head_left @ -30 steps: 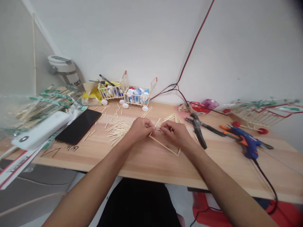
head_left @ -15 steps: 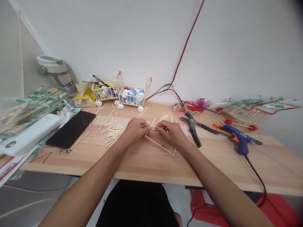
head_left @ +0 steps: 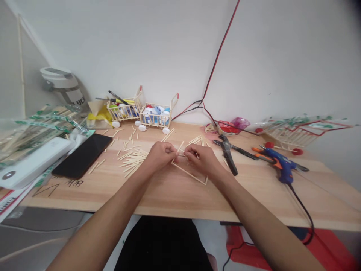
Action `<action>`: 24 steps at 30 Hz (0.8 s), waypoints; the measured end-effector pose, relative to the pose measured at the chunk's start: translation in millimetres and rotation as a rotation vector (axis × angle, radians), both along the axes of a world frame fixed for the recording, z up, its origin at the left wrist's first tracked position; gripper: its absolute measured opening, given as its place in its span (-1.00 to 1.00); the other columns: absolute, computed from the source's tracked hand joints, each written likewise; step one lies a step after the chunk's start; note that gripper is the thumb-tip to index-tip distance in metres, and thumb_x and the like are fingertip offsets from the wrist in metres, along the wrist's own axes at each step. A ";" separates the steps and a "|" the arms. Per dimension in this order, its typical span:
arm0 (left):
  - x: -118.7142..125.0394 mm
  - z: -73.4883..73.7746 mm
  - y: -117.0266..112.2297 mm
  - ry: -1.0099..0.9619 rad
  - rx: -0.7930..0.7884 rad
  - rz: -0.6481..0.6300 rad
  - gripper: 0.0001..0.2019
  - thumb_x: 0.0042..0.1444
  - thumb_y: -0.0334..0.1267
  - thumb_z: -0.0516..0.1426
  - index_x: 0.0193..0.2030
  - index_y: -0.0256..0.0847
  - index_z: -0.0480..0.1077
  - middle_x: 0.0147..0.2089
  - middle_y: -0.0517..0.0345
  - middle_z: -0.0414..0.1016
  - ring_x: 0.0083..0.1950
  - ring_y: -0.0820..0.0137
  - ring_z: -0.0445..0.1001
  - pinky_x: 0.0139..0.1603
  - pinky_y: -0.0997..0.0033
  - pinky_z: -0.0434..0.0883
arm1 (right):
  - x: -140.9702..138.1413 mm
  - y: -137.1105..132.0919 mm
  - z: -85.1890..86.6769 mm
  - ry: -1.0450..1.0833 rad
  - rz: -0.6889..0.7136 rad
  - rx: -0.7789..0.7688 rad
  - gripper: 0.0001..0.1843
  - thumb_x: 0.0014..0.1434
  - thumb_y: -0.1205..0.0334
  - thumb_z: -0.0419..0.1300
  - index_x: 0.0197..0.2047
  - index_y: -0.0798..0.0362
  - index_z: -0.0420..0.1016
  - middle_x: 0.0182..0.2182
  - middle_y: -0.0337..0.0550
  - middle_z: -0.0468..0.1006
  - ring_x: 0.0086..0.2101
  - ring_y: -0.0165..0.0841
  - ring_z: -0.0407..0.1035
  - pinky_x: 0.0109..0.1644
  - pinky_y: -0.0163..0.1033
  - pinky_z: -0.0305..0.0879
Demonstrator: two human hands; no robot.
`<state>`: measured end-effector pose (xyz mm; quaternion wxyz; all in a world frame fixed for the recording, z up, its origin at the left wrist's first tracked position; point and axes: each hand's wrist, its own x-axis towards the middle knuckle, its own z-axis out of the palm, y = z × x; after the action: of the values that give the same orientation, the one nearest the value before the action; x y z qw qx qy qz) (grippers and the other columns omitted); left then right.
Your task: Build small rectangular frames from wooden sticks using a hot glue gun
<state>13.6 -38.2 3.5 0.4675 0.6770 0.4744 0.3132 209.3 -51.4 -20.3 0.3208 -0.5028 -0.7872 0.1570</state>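
My left hand (head_left: pixel 162 155) and my right hand (head_left: pixel 199 155) meet fingertip to fingertip over a thin wooden stick frame (head_left: pixel 189 174) on the table. Each hand is closed in a pinch. Between them a short thin stick (head_left: pixel 181 155) bridges the fingertips. One corner of the frame lies beneath my right wrist, and part of its far side is hidden by the hands. Left of my left hand a pile of cut wooden sticks (head_left: pixel 134 160) is spread out. Beyond my right hand several more sticks (head_left: pixel 197 140) lie joined or crossed.
Two small stick carts, one with bottle caps (head_left: pixel 155 114) and one with pens (head_left: pixel 124 110), stand by the wall. At right lie black-handled pliers (head_left: pixel 229 154), a blue glue gun (head_left: pixel 283 165) and a red-trimmed cart (head_left: pixel 299 137). A phone (head_left: pixel 83 156) and a white device (head_left: pixel 35 162) lie left.
The view has shifted slightly, so everything sits a little further left. Both hands keep nearly the same pinch over the frame.
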 end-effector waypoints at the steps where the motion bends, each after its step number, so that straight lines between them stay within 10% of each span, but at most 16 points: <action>1: -0.2 -0.5 0.0 -0.003 0.000 -0.003 -0.80 -0.06 -0.19 0.16 -0.47 -0.32 0.45 -0.50 0.07 0.56 -0.55 0.50 0.32 -0.51 0.54 0.19 | 0.0 0.0 0.0 0.002 -0.001 0.001 -0.88 0.17 0.24 0.13 -0.36 0.04 0.45 -0.52 -0.28 0.48 -0.50 -0.46 0.26 -0.40 -0.36 0.08; 24: 0.4 3.5 -3.6 -0.010 -0.016 0.012 -0.83 -0.06 -0.23 0.17 -0.50 -0.33 0.44 -0.56 0.13 0.51 -0.59 0.55 0.25 -0.56 0.58 0.13 | -2.0 -3.4 3.7 -0.012 -0.016 0.002 -0.87 0.17 0.27 0.12 -0.39 0.04 0.46 -0.55 -0.28 0.45 -0.51 -0.44 0.24 -0.41 -0.34 0.07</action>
<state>14.0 -41.8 6.9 0.4734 0.6687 0.4787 0.3157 207.2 -54.8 -16.6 0.3178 -0.5098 -0.7851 0.1505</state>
